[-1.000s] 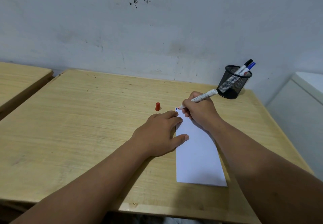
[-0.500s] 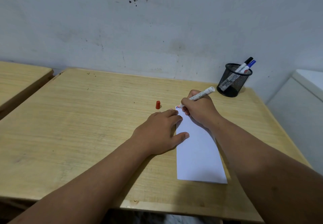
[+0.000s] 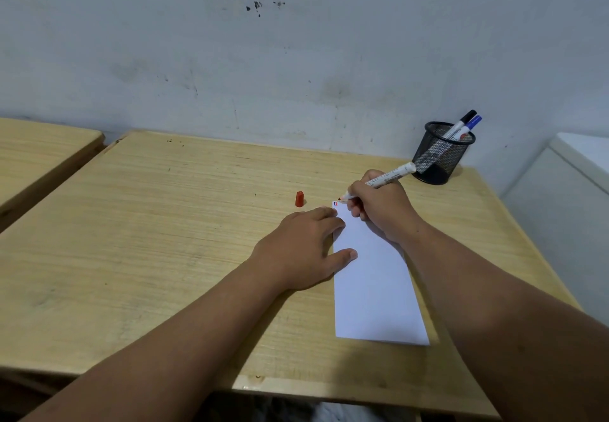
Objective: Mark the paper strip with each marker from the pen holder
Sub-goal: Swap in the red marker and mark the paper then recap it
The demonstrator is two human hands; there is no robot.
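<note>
A white paper strip (image 3: 374, 286) lies lengthwise on the wooden desk (image 3: 164, 240), with small blue and red marks at its far left corner. My left hand (image 3: 303, 250) lies flat, fingers and thumb pressing the strip's left edge. My right hand (image 3: 382, 210) grips an uncapped red marker (image 3: 385, 179), its tip just above the strip's far corner. The marker's red cap (image 3: 299, 199) stands on the desk left of the strip. A black mesh pen holder (image 3: 440, 153) at the back right holds a black-capped marker (image 3: 463, 121) and a blue-capped marker (image 3: 471, 124).
A grey wall rises right behind the desk. A second wooden desk (image 3: 43, 154) stands to the left across a narrow gap. A white cabinet (image 3: 566, 197) stands close on the right.
The marker tip has lifted slightly off the strip's far corner, where a red mark now shows beside the blue one. My left hand has stayed in place.
</note>
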